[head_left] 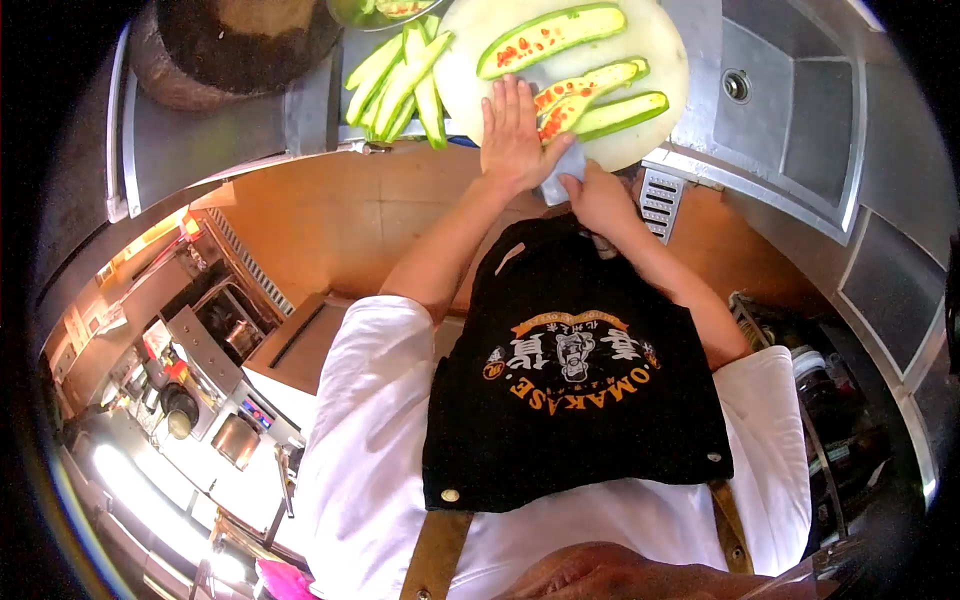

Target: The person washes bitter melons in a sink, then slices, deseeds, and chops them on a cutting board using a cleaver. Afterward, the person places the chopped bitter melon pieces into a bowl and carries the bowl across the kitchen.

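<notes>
My left hand (515, 135) lies flat, fingers stretched out, on the left part of a round pale cutting board (655, 55), beside a split green gourd (585, 92) with red seeds that looks like bitter melon. My right hand (605, 205) is closed round a kitchen knife (565, 175); its broad blade shows at the board's near edge, close to my left thumb. Another seeded gourd half (550, 38) rests farther back on the board. To the right is a gourd piece (625, 115) without visible seeds.
Pale green gourd strips (400, 80) are piled left of the board. Behind them stands a metal bowl (385, 12) holding more pieces. A thick dark round block (230, 50) sits at the far left. On the right is a steel sink (760, 130) with a drain.
</notes>
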